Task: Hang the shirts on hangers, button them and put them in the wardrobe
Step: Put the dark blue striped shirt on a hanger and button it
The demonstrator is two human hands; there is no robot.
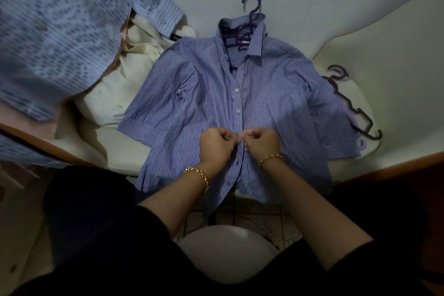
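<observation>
A blue-and-white striped short-sleeved shirt lies front up on the bed, on a purple hanger whose hook sticks out past the collar. Two white buttons near the chest are fastened. My left hand and my right hand meet at the shirt's front placket, below those buttons. Each pinches an edge of the striped fabric, fingers curled, around a small white button between them. The lower hem hangs open over the bed's edge.
A heap of other shirts lies at the left: a blue patterned one and a cream one. Several spare purple hangers lie at the right on the white bed sheet. A wooden bed frame runs along the near edge.
</observation>
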